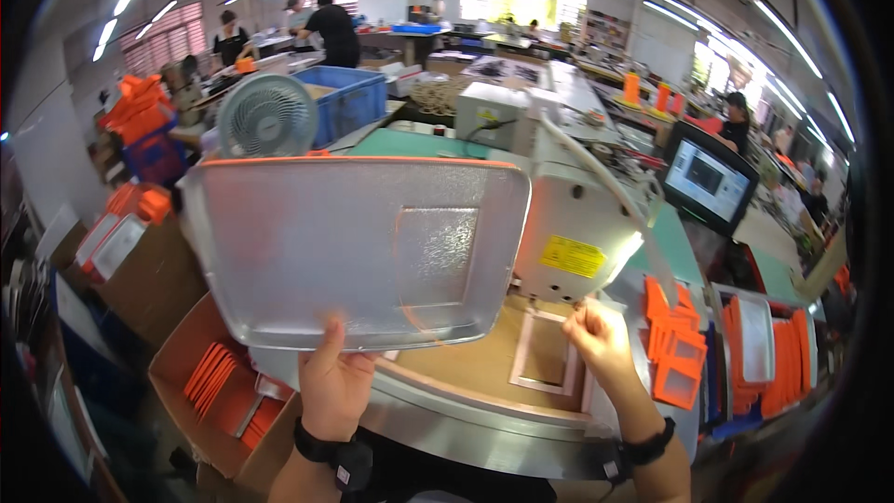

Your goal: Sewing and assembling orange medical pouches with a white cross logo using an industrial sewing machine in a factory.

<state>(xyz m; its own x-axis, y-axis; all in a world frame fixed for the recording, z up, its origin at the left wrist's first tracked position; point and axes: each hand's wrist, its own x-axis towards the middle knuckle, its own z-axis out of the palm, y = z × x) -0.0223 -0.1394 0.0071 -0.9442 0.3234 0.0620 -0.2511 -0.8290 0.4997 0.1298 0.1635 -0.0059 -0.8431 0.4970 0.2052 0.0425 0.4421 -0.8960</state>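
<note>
My left hand (pixel 337 382) grips the lower edge of a large silvery-grey panel (pixel 317 251), thumb in front and fingers behind. The panel is held up and tilted, with rounded corners, an orange top edge and a rectangular outline at its right. A thin orange thread hangs across it. My right hand (pixel 599 340) is closed in a pinch beside the lit lamp of a white sewing machine (pixel 577 205); what the fingers hold, if anything, is too small to make out. Below lies a brown work board (pixel 475 363) with a pale rectangular frame (pixel 545 385) on it.
Orange frame-shaped pieces (pixel 678 373) lie right of the machine, near a bin of orange-edged panels (pixel 750 340). A cardboard box (pixel 182 354) with orange pieces stands lower left. Behind the panel are a fan (pixel 268 115) and blue crate (pixel 349 98). A monitor (pixel 710 177) stands right.
</note>
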